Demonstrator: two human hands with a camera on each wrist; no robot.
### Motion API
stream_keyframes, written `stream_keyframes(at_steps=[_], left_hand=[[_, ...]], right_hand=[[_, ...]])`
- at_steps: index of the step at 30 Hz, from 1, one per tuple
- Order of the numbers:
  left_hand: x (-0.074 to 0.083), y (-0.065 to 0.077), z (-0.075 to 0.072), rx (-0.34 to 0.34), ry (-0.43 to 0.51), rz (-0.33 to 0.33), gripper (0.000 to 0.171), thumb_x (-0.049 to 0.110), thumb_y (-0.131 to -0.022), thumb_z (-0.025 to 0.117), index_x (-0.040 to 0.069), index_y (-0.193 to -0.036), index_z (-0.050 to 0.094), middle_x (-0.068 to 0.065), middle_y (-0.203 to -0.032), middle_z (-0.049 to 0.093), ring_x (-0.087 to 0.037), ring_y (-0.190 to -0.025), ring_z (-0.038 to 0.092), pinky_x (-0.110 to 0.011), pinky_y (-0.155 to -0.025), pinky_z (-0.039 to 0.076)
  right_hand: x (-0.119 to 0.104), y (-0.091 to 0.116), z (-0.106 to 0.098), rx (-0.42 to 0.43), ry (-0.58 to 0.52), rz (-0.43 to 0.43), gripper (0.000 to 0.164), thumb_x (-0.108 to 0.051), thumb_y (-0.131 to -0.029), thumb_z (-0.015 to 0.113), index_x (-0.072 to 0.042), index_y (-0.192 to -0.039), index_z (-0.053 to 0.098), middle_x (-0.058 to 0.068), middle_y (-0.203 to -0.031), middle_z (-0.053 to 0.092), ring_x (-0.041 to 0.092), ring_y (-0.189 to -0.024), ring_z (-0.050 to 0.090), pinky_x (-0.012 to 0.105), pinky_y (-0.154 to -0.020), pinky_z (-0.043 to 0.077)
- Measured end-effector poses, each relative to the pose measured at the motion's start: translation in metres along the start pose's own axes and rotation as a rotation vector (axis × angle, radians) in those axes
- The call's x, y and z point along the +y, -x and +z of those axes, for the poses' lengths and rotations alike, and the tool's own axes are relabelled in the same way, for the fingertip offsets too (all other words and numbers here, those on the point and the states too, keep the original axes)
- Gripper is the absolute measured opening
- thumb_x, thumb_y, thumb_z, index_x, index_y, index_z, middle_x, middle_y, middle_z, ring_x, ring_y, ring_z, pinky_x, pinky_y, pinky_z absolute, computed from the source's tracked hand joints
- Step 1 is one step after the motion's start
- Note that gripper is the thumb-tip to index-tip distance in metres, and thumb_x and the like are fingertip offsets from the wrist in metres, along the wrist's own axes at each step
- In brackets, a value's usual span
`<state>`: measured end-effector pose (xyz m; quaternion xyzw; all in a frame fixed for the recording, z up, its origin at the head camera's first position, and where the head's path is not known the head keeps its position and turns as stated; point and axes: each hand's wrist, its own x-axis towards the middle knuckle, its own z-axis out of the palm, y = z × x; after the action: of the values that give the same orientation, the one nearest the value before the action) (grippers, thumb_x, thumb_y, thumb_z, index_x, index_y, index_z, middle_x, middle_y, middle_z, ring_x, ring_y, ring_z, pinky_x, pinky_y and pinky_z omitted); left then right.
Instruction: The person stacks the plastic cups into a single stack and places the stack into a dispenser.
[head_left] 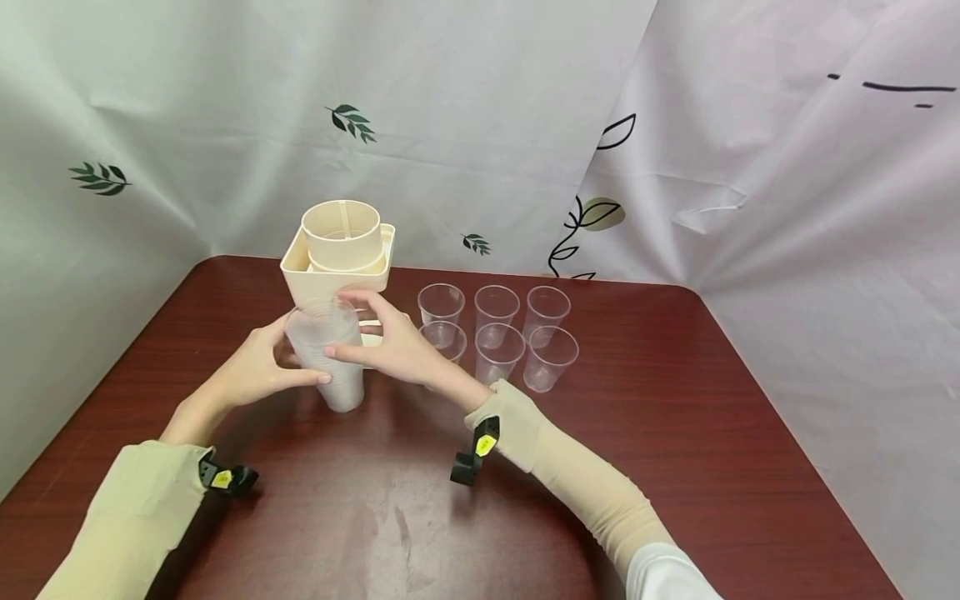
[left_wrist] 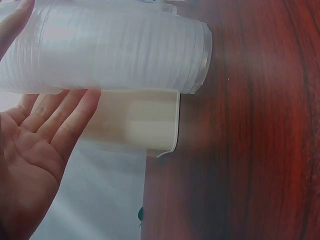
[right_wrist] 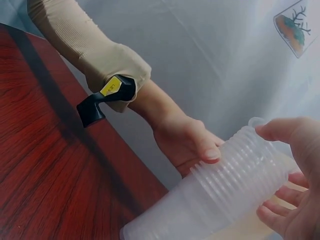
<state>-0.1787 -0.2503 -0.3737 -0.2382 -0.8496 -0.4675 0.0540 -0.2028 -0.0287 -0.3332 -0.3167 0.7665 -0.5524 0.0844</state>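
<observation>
A tall stack of clear plastic cups [head_left: 343, 385] stands tilted near the left of the table, rims toward the top. My left hand [head_left: 255, 365] holds it from the left, with the thumb in front and the fingers behind, as the left wrist view shows on the nested cups [left_wrist: 125, 55]. From the other side, my right hand [head_left: 401, 343] grips the upper end. In the right wrist view its thumb [right_wrist: 280, 130] presses at the topmost rim, and its fingers [right_wrist: 280, 207] reach around the far side of the stack.
Behind the stack is a cream plastic container [head_left: 300, 287] with a round cylinder [head_left: 345, 254] in it. Several single clear cups [head_left: 551, 358] stand upright in two rows right of my right hand. A patterned curtain [head_left: 480, 150] hangs behind the dark red table [head_left: 675, 467].
</observation>
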Motion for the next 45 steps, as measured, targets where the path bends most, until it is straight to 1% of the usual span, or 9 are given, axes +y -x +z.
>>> stream_keyframes(at_steps=[8, 13, 20, 28, 35, 41, 45], left_hand=[[0.0001, 0.0004, 0.0002, 0.003, -0.005, -0.004, 0.084, 0.005, -0.071, 0.083, 0.006, -0.142, 0.039, 0.025, -0.114, 0.054, 0.008, -0.096, 0.058, -0.013, -0.073, 0.054], [0.0009, 0.0008, 0.0000, 0.003, -0.001, -0.013, 0.083, 0.006, -0.071, 0.084, 0.006, -0.141, 0.039, 0.025, -0.113, 0.055, 0.008, -0.095, 0.059, -0.014, -0.073, 0.054], [0.0003, 0.0006, 0.0002, 0.006, -0.006, 0.000, 0.081, 0.005, -0.071, 0.084, 0.005, -0.139, 0.041, 0.025, -0.112, 0.056, 0.007, -0.093, 0.060, -0.013, -0.072, 0.054], [0.0006, 0.0011, -0.0002, 0.010, -0.004, -0.036, 0.079, 0.006, -0.070, 0.084, 0.006, -0.138, 0.043, 0.025, -0.110, 0.057, 0.005, -0.091, 0.061, -0.015, -0.073, 0.054], [0.0008, 0.0005, 0.0004, 0.000, 0.005, 0.001, 0.080, 0.004, -0.071, 0.083, 0.005, -0.139, 0.041, 0.024, -0.112, 0.056, 0.007, -0.093, 0.060, -0.013, -0.073, 0.054], [0.0016, 0.0011, 0.0007, 0.001, 0.006, 0.003, 0.080, 0.004, -0.071, 0.083, 0.005, -0.139, 0.041, 0.024, -0.112, 0.056, 0.007, -0.093, 0.060, -0.013, -0.073, 0.053], [0.0013, 0.0013, 0.0011, 0.004, 0.001, 0.000, 0.079, 0.004, -0.071, 0.083, 0.005, -0.138, 0.042, 0.024, -0.113, 0.056, 0.008, -0.093, 0.060, -0.012, -0.074, 0.053]], right_hand=[[0.0014, -0.0004, 0.0005, -0.014, 0.008, 0.012, 0.065, -0.019, -0.082, 0.074, -0.011, -0.139, 0.044, 0.003, -0.139, 0.052, 0.011, -0.116, 0.059, 0.017, -0.094, 0.048], [0.0019, 0.0003, 0.0003, -0.012, 0.002, 0.020, 0.061, -0.020, -0.086, 0.071, -0.010, -0.139, 0.044, 0.004, -0.140, 0.051, 0.013, -0.117, 0.059, 0.018, -0.095, 0.048], [0.0020, 0.0014, 0.0009, -0.014, 0.000, 0.018, 0.059, -0.020, -0.088, 0.069, -0.009, -0.140, 0.043, 0.004, -0.142, 0.050, 0.016, -0.120, 0.058, 0.018, -0.096, 0.047], [0.0026, 0.0017, 0.0013, -0.018, 0.008, 0.024, 0.060, -0.020, -0.088, 0.068, -0.010, -0.141, 0.042, 0.003, -0.144, 0.049, 0.018, -0.121, 0.057, 0.018, -0.098, 0.046], [0.0025, 0.0020, 0.0014, -0.020, -0.005, 0.033, 0.060, -0.020, -0.089, 0.068, -0.009, -0.141, 0.042, 0.004, -0.145, 0.048, 0.018, -0.122, 0.057, 0.018, -0.098, 0.045], [0.0019, 0.0026, 0.0014, -0.009, -0.004, 0.038, 0.061, -0.021, -0.088, 0.069, -0.009, -0.141, 0.042, 0.004, -0.142, 0.050, 0.015, -0.119, 0.058, 0.017, -0.096, 0.047], [0.0019, 0.0033, 0.0006, 0.017, 0.005, 0.021, 0.061, -0.021, -0.085, 0.072, -0.011, -0.139, 0.045, 0.005, -0.138, 0.054, 0.013, -0.114, 0.060, 0.018, -0.093, 0.049]])
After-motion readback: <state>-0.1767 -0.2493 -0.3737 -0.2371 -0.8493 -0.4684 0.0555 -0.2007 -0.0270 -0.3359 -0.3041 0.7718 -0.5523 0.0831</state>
